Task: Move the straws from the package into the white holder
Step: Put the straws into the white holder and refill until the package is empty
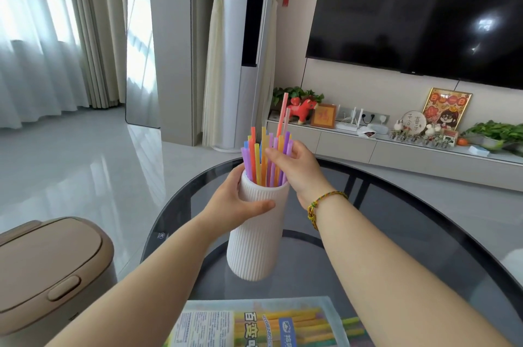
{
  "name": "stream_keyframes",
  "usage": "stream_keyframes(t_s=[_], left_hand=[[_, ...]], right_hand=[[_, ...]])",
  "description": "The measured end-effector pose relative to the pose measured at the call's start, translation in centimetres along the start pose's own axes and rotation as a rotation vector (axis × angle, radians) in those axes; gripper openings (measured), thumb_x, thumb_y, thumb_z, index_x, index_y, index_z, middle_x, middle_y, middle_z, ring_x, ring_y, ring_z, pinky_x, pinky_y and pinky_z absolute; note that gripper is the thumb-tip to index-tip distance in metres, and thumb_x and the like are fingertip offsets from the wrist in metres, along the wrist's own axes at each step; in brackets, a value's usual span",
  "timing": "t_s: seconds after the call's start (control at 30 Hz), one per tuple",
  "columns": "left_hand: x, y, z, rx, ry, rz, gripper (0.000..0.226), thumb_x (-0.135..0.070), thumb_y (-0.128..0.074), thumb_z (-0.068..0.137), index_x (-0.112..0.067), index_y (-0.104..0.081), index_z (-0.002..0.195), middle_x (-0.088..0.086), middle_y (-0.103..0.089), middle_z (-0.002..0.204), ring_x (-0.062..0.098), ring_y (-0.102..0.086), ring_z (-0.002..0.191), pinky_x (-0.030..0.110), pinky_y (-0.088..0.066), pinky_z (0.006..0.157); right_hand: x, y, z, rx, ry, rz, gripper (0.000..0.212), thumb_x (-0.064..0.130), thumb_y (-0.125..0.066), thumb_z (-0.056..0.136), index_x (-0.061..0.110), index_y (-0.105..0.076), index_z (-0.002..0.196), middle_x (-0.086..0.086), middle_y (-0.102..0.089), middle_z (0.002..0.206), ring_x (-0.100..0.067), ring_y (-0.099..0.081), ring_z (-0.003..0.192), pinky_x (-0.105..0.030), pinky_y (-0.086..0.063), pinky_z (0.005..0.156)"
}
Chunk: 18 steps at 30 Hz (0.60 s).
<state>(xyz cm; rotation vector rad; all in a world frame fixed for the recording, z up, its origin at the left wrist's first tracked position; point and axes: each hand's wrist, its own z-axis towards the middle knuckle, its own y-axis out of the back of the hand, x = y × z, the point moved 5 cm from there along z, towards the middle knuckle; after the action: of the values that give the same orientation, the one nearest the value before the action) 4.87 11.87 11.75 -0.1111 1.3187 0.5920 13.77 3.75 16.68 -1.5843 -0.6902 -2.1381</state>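
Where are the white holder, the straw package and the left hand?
white holder (256,239), head view, ribbed side wall.
straw package (254,324), head view, printed front.
left hand (235,199), head view, back of the hand.

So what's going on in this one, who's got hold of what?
A person is filling the white holder with coloured straws. The left hand grips the holder near its rim. The right hand curls round the bunch standing in it, and a couple of straws stick up higher than the rest. The package lies flat at the near edge of the glass table and seems to have yellow and green straws inside.
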Motion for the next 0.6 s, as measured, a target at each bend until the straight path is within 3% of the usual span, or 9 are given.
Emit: stream_keyframes(t_s=[0.07,0.13,0.27,0.4,0.6], left_hand=[[0.1,0.0,-0.3,-0.007,0.005,0.013,0.065,-0.026,-0.073,0.069,-0.039,-0.032,0.117,-0.022,-0.050,0.106,0.007,-0.049,0.105,0.020,-0.042,0.083],[0.1,0.1,-0.9,-0.036,0.015,0.046,0.071,-0.028,-0.073,0.069,-0.036,-0.030,0.126,-0.019,-0.047,0.114,0.008,-0.043,0.111,0.032,-0.038,0.094],[-0.2,0.4,-2.6,-0.066,0.049,0.076,0.076,-0.031,-0.071,0.071,-0.033,-0.026,0.132,-0.007,-0.040,0.134,0.015,-0.036,0.125,0.043,-0.030,0.104],[-1.0,-0.1,-3.9,-0.082,0.069,0.088,0.082,-0.029,-0.072,0.070,-0.027,-0.022,0.135,0.002,-0.036,0.142,0.020,-0.035,0.128,0.046,-0.031,0.104],[-1.6,-0.8,-2.1,-0.161,0.117,0.043,0.110,-0.026,-0.077,0.065,-0.022,0.003,0.141,0.006,-0.033,0.143,0.025,-0.030,0.132,0.045,-0.029,0.106]], right_hand=[[0.0,0.4,-0.4,-0.004,-0.008,-0.002,0.037,0.028,-0.063,0.081,0.012,-0.052,0.112,0.005,-0.061,0.098,-0.009,-0.059,0.087,-0.016,-0.045,0.064],[0.0,0.9,-0.9,0.003,-0.014,-0.006,0.037,0.028,-0.064,0.079,0.017,-0.049,0.111,0.004,-0.058,0.103,-0.007,-0.057,0.089,-0.015,-0.043,0.065],[0.1,2.0,-2.3,-0.013,-0.038,-0.028,0.048,0.028,-0.063,0.081,0.013,-0.044,0.123,0.005,-0.055,0.103,-0.012,-0.052,0.099,-0.027,-0.041,0.082],[1.2,2.4,-3.7,-0.028,-0.021,-0.048,0.052,0.030,-0.058,0.084,0.010,-0.041,0.128,0.002,-0.054,0.108,-0.015,-0.052,0.104,-0.028,-0.038,0.085],[2.7,2.3,-3.9,-0.019,0.011,-0.091,0.046,0.029,-0.051,0.089,0.010,-0.040,0.130,-0.007,-0.053,0.128,-0.014,-0.050,0.107,-0.028,-0.037,0.089]])
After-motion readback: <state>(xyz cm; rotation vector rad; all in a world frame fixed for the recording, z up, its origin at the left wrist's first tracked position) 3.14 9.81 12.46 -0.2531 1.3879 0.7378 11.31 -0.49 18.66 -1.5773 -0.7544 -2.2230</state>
